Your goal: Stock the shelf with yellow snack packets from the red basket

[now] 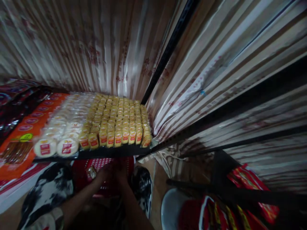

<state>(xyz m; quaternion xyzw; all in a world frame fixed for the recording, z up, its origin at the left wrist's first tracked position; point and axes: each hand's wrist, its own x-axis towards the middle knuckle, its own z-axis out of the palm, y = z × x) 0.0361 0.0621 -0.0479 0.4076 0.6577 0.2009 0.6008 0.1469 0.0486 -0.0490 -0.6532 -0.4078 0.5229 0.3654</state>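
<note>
Between my knees stands a red plastic basket (98,163) with a perforated wall, just below the shelf edge. Both my hands reach into it. Dim and blurred, my left hand (105,173) is close to a small shiny wrapped packet (91,172). Beside it, my right hand (120,172) sits in the basket's shaded right half. The fingers of both hands blend into the dark, so whether they hold anything is hidden. Above them, the shelf carries rows of small yellow wrapped cakes (117,127) with red labels and two rows of round white wrapped cakes (67,147).
Orange packs (26,137) and dark glossy packs (24,105) lie at the shelf's left. Black metal rails (203,123) and a striped curtain (129,41) close off the back and right. A pale stool or tub (171,204) and red snack packets (251,182) are at lower right.
</note>
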